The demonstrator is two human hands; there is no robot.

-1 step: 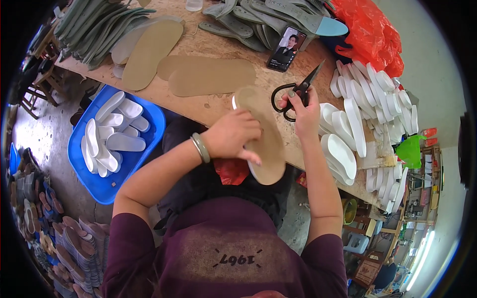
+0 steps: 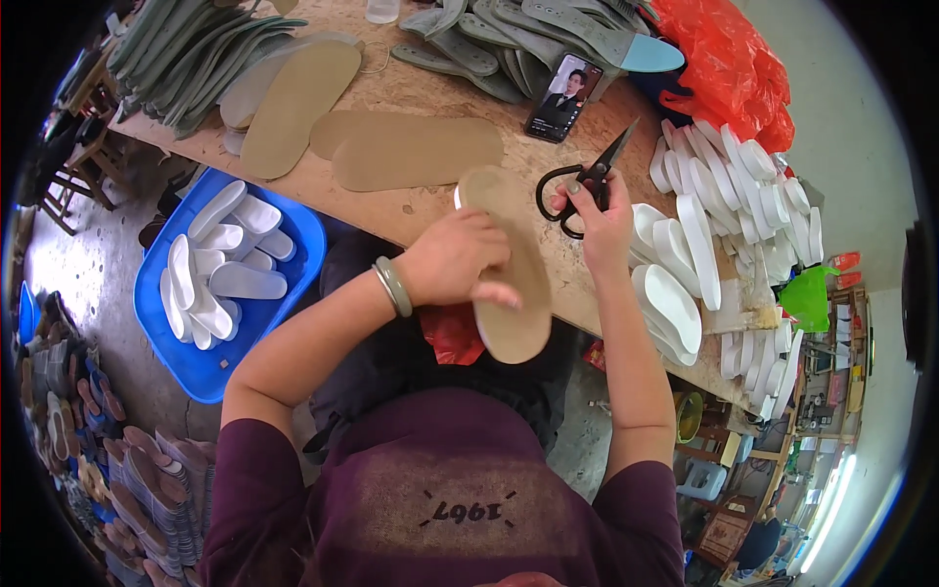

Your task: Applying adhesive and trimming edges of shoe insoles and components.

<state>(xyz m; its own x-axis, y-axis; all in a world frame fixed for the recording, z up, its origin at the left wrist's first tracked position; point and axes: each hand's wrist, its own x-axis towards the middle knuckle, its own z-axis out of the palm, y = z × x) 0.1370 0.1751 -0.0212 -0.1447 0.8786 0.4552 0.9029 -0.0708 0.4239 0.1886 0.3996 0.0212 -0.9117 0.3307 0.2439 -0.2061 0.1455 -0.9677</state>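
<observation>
My left hand is closed on a tan insole sheet at the table's front edge, its thumb lying across the face. A thin white edge shows beneath the sheet on its left side; the rest of the underside is hidden. Black-handled scissors are in my right hand, their blades closed and pointing up and away to the right. More tan insole sheets lie flat beyond my left hand. Another long tan sheet rests farther left. White shoe soles are piled to the right of my right hand.
A blue tub of white soles stands low on the left. Grey-green soles are stacked at the table's far left, and others at the back. A phone leans there. Red plastic bags fill the far right corner.
The insole sheet in my left hand has turned slightly, its near end swinging a little to the left. The scissors and my right hand have barely moved.
</observation>
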